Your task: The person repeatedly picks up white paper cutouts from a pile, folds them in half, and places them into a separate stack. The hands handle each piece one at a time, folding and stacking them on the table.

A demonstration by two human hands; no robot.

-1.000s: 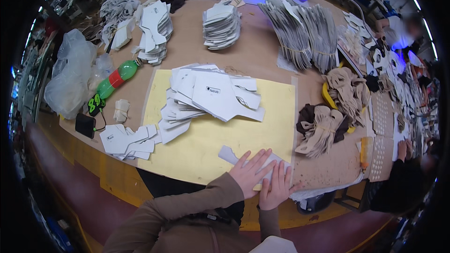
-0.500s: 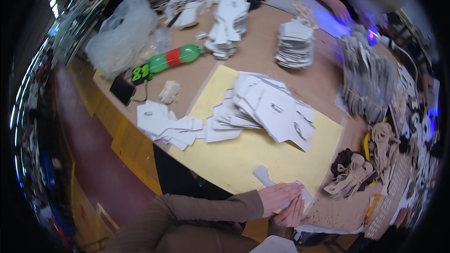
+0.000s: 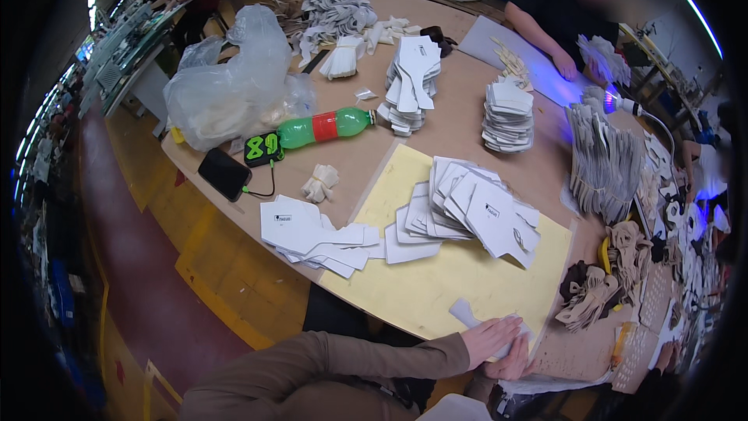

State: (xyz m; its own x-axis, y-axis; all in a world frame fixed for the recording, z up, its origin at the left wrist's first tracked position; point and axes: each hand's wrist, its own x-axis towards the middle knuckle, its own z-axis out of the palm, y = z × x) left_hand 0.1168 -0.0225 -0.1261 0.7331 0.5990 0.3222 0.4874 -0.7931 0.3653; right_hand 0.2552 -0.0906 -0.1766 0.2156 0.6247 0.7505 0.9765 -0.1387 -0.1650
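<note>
A light grey-white cut piece (image 3: 463,311) lies on the yellow sheet (image 3: 397,294) near the table's front edge. My left hand (image 3: 491,339) rests flat over it with fingers stretched out and close together. Beside and below, my right hand (image 3: 510,361) lies against the same piece, its fingers straight and its thumb hidden. Both hands cover much of the piece's right part. Beyond them, a fanned pile of white cut pieces (image 3: 489,220) sits on the sheet. Another spread of white pieces (image 3: 290,224) overlaps the sheet's left edge.
Left on the table are a phone (image 3: 224,174), a green bottle (image 3: 326,126) and a plastic bag (image 3: 226,86). White stacks (image 3: 508,118) stand farther back. Grey bundles (image 3: 605,160) and beige strips (image 3: 590,301) lie right. A person (image 3: 549,12) works across the table under a violet-blue lamp.
The view has shifted, so the table sits lower and farther right. My hands stay on the piece, the left slightly farther back over it. The person opposite now shows a raised pale bundle in hand.
</note>
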